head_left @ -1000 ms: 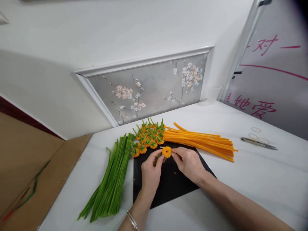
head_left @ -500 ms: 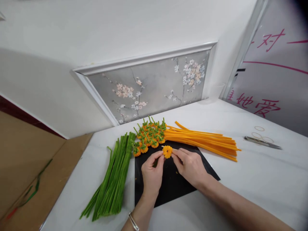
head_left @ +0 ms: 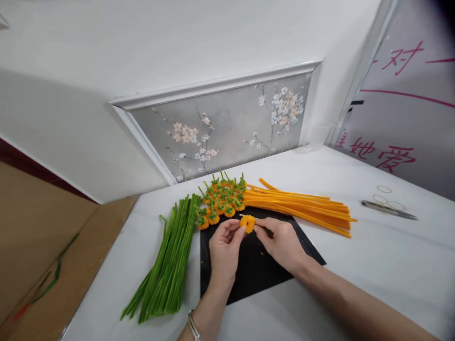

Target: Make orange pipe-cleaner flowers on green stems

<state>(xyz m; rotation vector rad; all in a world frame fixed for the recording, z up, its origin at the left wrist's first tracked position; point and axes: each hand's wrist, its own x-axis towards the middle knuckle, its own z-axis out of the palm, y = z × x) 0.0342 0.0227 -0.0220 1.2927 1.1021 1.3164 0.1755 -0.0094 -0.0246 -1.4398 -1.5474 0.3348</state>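
An orange pipe-cleaner flower point(head_left: 248, 223) with a dark centre is held up between my two hands, its face toward me. My left hand point(head_left: 225, 244) pinches its left edge between thumb and fingers. At its right edge, my right hand point(head_left: 280, 239) has thumb and forefinger closed on it. A thin pale tip shows just behind the flower; what it belongs to is hidden. Below the hands lies a black mat point(head_left: 249, 279). Just beyond them stand several finished orange flowers point(head_left: 222, 199), turned face down with green stems up.
Green pipe cleaners point(head_left: 167, 265) lie in a bundle on the left, orange ones point(head_left: 302, 208) on the right. Tweezers point(head_left: 389, 210) and rubber bands point(head_left: 384, 189) rest farther right on the white table point(head_left: 384, 265). Cardboard point(head_left: 88, 251) borders the left edge; a wall point(head_left: 199, 47) rises behind.
The left-hand fingers have curled and shifted slightly against the flower, and the flower has turned a little. The right hand stays nearly in place.
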